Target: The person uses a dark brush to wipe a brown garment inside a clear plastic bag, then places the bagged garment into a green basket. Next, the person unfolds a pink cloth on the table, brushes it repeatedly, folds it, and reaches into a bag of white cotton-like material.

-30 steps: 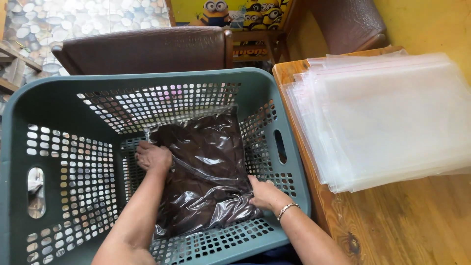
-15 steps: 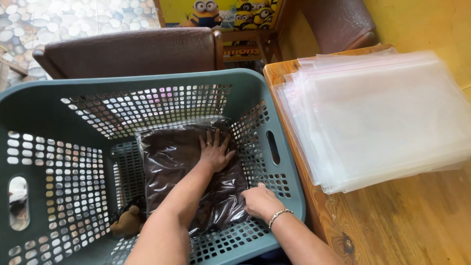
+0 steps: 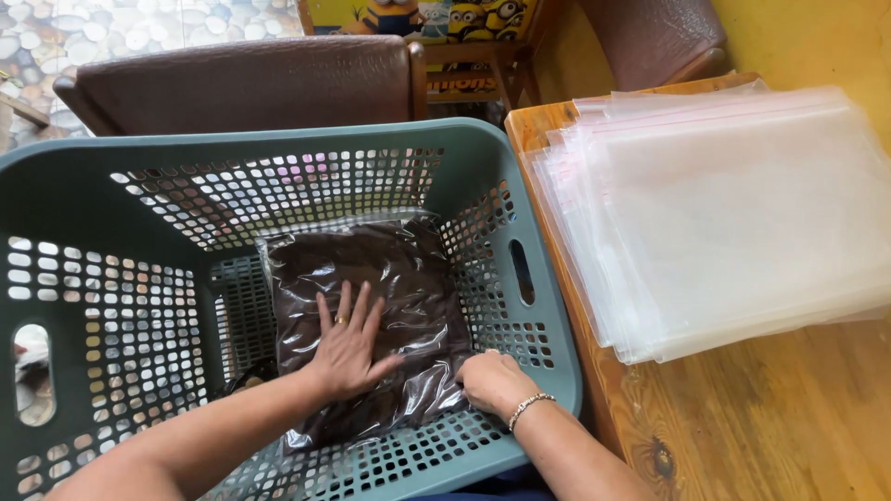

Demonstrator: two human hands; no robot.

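Now two hands: left hand (image 3: 348,348) fingers spread flat, right hand (image 3: 492,382) gripping one bagged dark garment (image 3: 367,278).

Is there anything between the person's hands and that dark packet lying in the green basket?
Nothing visible. The left hand lies flat, fingers spread, on top of the dark bagged packet, and the right hand touches its near right corner. The packet lies on the floor of the green basket, with nothing on top of it but the hands.

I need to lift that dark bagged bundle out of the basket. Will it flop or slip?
The bundle probably flops: its wrap is wrinkled, soft under the left hand. Likely slippery, since the plastic shines. Probably light.
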